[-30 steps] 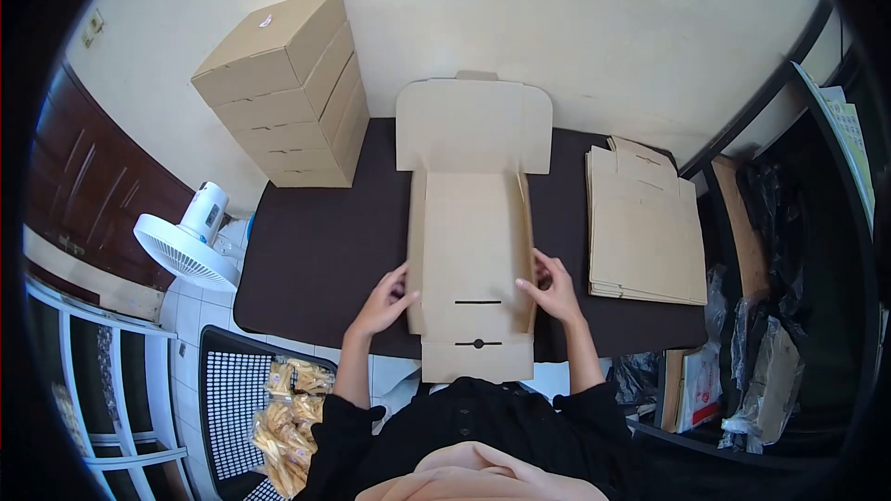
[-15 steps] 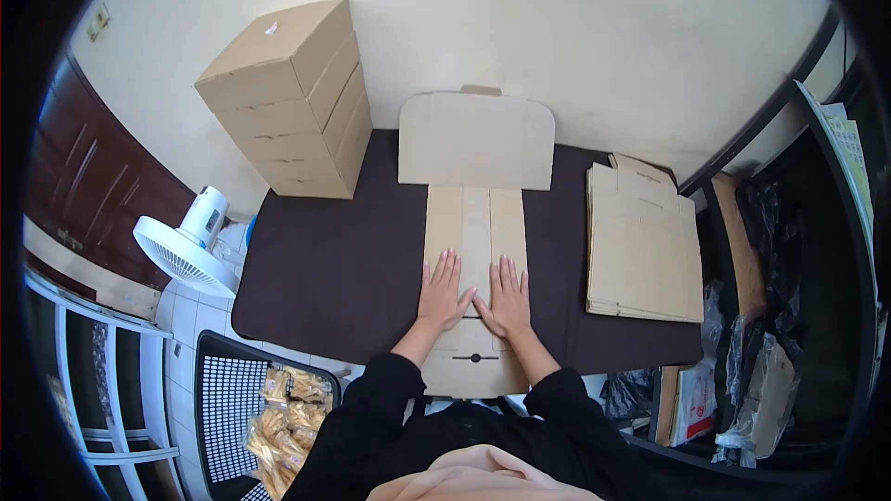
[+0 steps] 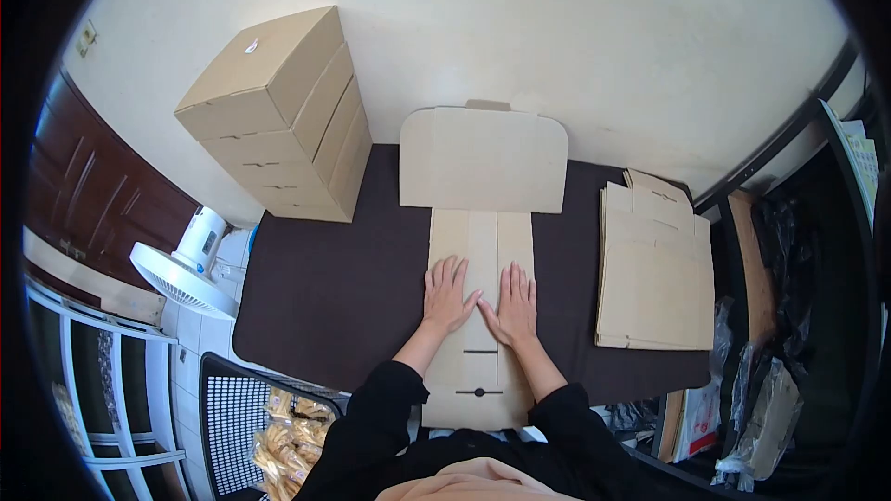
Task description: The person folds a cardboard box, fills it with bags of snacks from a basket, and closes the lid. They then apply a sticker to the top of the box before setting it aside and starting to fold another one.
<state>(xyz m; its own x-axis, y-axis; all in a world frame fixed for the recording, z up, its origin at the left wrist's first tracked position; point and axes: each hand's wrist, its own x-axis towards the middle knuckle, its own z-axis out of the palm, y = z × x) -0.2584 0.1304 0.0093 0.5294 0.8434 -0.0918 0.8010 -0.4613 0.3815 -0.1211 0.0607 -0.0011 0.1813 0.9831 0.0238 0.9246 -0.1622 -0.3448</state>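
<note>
A die-cut cardboard sheet [image 3: 483, 241] lies on the dark tabletop [image 3: 325, 297]. Its wide rounded flap [image 3: 483, 158] is at the far end, against the wall, and its near end, with a slot and small round hole, reaches the table's front edge. My left hand [image 3: 448, 297] rests palm down on the sheet's left side, fingers extended. Palm down on the right side is my right hand [image 3: 512, 304], its fingers pointing forward. The two thumbs come close together at the middle of the sheet. Neither hand grips anything.
Several closed cardboard boxes [image 3: 278, 130] are stacked at the back left. Flat cardboard sheets [image 3: 654, 269] lie piled on the right. A white fan [image 3: 186, 264] stands left of the table, above a black basket [image 3: 232, 417] with wrapped packets. Shelving [image 3: 826, 315] is at right.
The camera view has shifted, so the table and sheet appear lower. Both hands stay flat on the cardboard and seem slightly farther up it, uncovering a slit nearer the front.
</note>
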